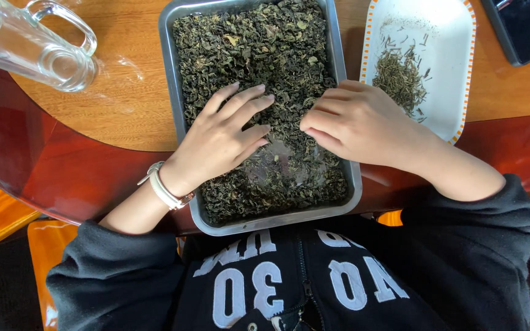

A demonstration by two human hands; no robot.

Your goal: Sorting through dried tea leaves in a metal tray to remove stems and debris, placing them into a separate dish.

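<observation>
A grey metal tray point(168, 73) full of dark green dried tea leaves point(259, 49) sits on the wooden table in front of me. My left hand point(222, 138) lies flat on the leaves with fingers spread, a pale band on its wrist. My right hand point(354, 122) rests on the leaves at the tray's right side, fingers curled inward toward the left hand. I cannot tell whether it pinches anything. Between the hands a thin patch shows bare tray bottom.
A white dish with an orange-dashed rim point(455, 61) holds a small pile of thin stems point(400, 76) right of the tray. A clear glass mug point(38, 43) lies at the far left. A dark phone point(519, 27) sits at the top right.
</observation>
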